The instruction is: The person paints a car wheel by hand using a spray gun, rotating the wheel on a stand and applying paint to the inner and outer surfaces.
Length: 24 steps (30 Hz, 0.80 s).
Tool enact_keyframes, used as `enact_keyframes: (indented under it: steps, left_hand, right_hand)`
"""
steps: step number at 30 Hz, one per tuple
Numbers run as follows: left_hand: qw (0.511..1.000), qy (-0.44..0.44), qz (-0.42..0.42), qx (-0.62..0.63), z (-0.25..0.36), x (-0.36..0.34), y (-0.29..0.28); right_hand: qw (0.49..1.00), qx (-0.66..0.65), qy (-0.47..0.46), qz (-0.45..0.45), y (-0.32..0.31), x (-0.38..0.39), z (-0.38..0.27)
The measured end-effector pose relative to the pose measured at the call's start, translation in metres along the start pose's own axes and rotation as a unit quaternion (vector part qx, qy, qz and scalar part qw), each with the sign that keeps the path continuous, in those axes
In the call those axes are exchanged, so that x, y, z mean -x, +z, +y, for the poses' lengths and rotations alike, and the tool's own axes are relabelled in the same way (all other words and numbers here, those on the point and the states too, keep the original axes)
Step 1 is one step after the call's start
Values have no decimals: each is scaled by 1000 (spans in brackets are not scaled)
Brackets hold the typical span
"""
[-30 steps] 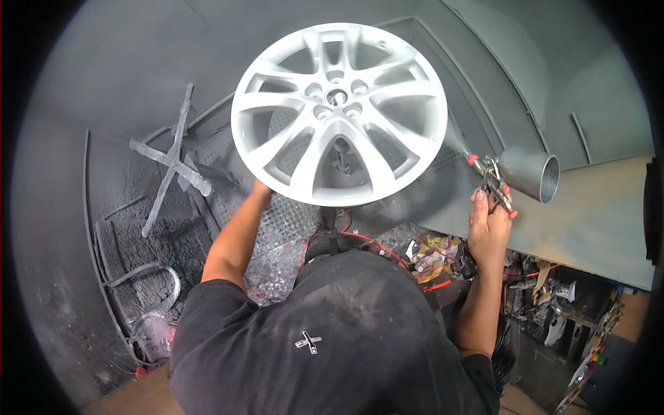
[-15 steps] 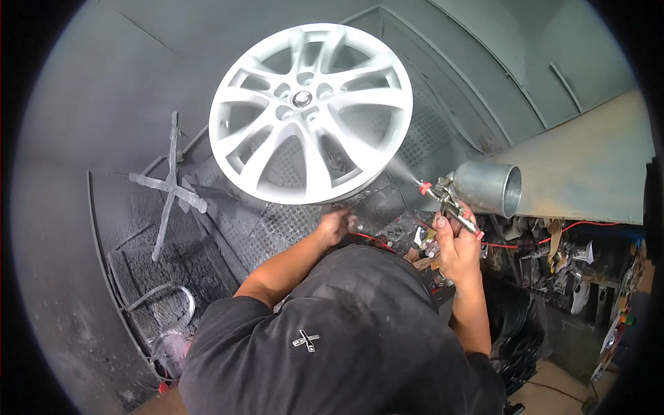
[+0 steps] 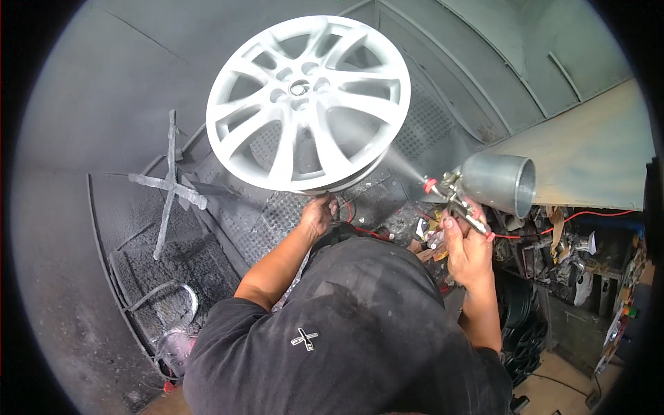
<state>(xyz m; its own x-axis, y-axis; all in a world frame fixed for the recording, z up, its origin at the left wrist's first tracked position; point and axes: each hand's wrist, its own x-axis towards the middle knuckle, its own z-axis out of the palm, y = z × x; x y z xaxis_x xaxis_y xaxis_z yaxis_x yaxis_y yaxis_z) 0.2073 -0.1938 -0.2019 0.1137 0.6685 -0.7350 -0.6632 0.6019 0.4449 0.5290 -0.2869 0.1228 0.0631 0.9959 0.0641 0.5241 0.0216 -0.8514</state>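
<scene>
A white multi-spoke wheel rim with a round centre cap fills the upper middle of the head view. My right hand, to the right of it and nearer me, is closed around a spray gun with red fittings. A metal paint cup sits on the gun, tilted to the right. From the nozzle a pale mist fans toward the rim's lower right edge. Below the rim's near edge is my left hand, fingers curled; whether it touches the rim or grips something there is hidden.
A grey-coated metal cross stand stands at the left, above a dark shaggy mat. A red hose runs along a cluttered rack on the right. Dark wheels are stacked at lower right. Grey booth walls rise behind.
The rim has turned and shifted slightly up in view. My left hand has moved left and up, closer under its edge. The spray gun has shifted a little right, still spraying.
</scene>
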Motion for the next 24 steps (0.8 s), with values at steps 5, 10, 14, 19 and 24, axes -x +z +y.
enact_keyframes:
  steps: [5,10,14,19,24]
  left_hand:
    - [999,-5,-45,-18,8,0,-4]
    - [999,-14,-1,-37,16,1,-14]
    - [995,31,70,-61,61,-19,-78]
    - [961,159,155,-165,135,-32,-89]
    - [961,189,199,13,30,-45,-38]
  right_hand:
    - [990,91,-43,97,-7,-23,-1]
    - [998,54,-4,-12,-7,-4,8]
    - [999,-16,43,2,-7,-4,-8]
    - [989,92,7,117,-5,-15,27]
    - [993,2,76,91,10,4,41]
